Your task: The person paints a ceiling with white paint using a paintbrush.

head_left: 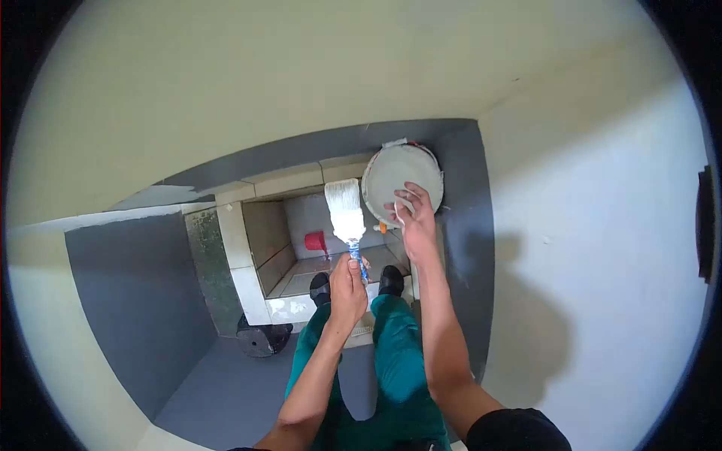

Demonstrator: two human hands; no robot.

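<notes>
Right sleeve (519,431): black, short, its hem above the elbow
Left sleeve (252,449): a dark sliver
Trousers (397,353): teal green, loose, creased, darker in the folds
Shoes (391,281): blackish, rounded toes
Left hand (350,293): bare
Right hand (420,233): bare, whitish smears about the fingers

1. Single view, from a head-worn camera; faces forward and steeply down.
2. Field wide and round: corners dark, straight edges bowed.
3. Brush (347,214) near mid-frame, close to lens; bucket (365,197) just right of it, lower and farther off.
4. Black shoes (320,289) below centre; green trousers (397,346) run to bottom edge.
5. Yellowish wall (248,98) fills top; pale wall (617,263), right side.
</notes>
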